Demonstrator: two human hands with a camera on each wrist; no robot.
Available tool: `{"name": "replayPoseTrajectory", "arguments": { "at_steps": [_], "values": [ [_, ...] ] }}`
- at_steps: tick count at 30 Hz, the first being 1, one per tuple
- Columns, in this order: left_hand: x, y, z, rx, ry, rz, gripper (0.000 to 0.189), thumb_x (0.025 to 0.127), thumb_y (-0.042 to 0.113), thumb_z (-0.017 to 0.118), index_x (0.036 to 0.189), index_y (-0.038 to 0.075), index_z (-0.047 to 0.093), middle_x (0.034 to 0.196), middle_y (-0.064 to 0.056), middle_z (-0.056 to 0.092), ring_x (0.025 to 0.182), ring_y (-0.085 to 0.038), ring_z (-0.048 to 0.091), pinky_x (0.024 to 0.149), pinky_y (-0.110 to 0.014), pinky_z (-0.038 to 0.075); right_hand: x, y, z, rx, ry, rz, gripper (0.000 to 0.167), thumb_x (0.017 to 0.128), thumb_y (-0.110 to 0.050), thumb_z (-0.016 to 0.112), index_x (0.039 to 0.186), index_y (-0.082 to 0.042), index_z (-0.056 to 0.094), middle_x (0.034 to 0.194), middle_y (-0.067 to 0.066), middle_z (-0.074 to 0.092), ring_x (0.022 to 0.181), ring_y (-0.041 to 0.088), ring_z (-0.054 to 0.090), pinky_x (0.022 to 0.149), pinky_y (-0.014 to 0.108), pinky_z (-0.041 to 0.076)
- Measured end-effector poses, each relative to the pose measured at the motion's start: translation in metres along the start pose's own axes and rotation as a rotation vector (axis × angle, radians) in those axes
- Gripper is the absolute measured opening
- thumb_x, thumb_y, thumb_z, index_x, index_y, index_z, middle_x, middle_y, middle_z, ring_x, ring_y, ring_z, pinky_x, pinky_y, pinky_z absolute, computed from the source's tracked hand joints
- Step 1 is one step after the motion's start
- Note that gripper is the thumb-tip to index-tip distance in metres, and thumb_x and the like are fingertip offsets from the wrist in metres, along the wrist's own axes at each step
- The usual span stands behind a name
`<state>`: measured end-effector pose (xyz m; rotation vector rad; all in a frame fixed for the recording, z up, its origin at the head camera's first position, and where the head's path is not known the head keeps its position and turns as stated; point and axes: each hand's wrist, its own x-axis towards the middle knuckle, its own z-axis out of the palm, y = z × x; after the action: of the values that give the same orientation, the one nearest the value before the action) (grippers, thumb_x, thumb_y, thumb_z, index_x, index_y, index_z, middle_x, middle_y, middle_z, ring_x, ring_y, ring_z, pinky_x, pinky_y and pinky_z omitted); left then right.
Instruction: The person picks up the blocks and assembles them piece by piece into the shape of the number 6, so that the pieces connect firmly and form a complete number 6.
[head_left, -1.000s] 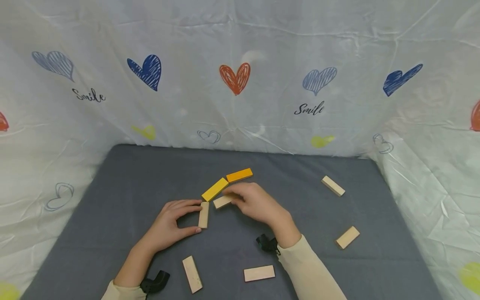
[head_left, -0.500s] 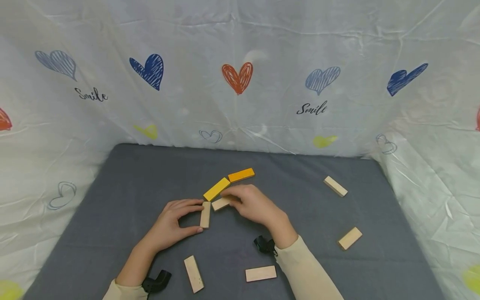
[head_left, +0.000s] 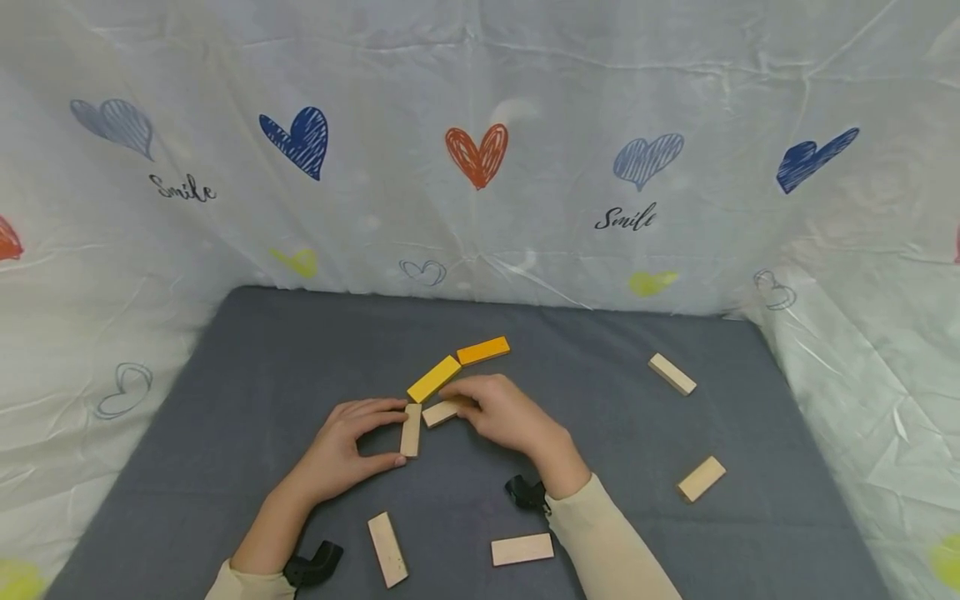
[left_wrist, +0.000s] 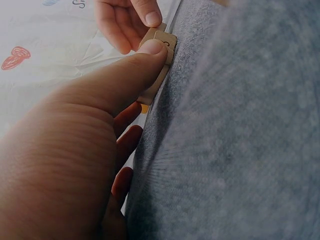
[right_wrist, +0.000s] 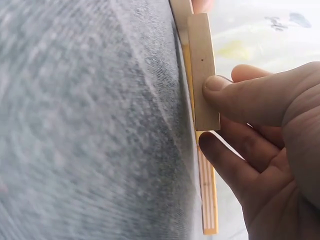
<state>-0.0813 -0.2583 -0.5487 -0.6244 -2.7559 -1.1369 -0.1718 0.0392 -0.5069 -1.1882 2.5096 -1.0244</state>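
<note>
Pale wooden block (right_wrist: 201,45) is in the right hand (head_left: 501,408), pinched between thumb and fingers, around the middle of the grey tabletop (head_left: 600,442). Its free end is right beside the far end of the second wooden block (head_left: 410,431), which the left hand (head_left: 341,442) is gripping by both ends, thumb on the near one and fingertips on the far one. Can't really tell from these angles if those two touch, or if the right-hand one is resting on anything. There's a little dark dot on its face in the right wrist view, fwiw.

Just past them there's a yellow block (head_left: 434,379) lying at a slant, near end close to the far end of the left-hand block. An orange block (head_left: 483,351) carries on from its other end, corners pretty much meeting.

Both wrists have a black gadget (head_left: 313,565) on them, and the sleeves (head_left: 618,542) are cream.

Further out, four more plain blocks are lying around: one near the left wrist (head_left: 387,550), one closer to the right sleeve (head_left: 522,549), and two well apart over on the right side (head_left: 701,479). Behind everything hangs a white sheet (head_left: 390,75) printed with hearts and "Smile".
</note>
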Motion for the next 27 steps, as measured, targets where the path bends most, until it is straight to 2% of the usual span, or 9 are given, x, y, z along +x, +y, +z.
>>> {"name": "replayPoseTrajectory", "arguments": {
  "at_steps": [6, 27],
  "values": [
    [-0.0012, 0.0002, 0.0012, -0.005, 0.003, 0.005, 0.063, 0.085, 0.041, 0.097, 0.142, 0.028, 0.074, 0.154, 0.008, 0.063, 0.142, -0.025, 0.057, 0.117, -0.055, 0.034, -0.0022, -0.0019, 0.0018, 0.001, -0.011, -0.002, 0.035, 0.104, -0.003, 0.075, 0.138, -0.013, 0.077, 0.132, -0.002, 0.076, 0.118, 0.015, 0.072, 0.101, 0.030, 0.059],
    [0.0005, -0.0007, 0.0018, -0.004, -0.002, -0.004, 0.064, 0.086, 0.046, 0.095, 0.143, 0.030, 0.073, 0.155, 0.009, 0.062, 0.144, -0.025, 0.054, 0.118, -0.057, 0.032, -0.0018, 0.0022, 0.0043, -0.034, -0.024, 0.019, 0.037, 0.105, -0.005, 0.074, 0.140, -0.016, 0.076, 0.134, -0.004, 0.075, 0.118, 0.012, 0.071, 0.101, 0.029, 0.058]
  ]
}}
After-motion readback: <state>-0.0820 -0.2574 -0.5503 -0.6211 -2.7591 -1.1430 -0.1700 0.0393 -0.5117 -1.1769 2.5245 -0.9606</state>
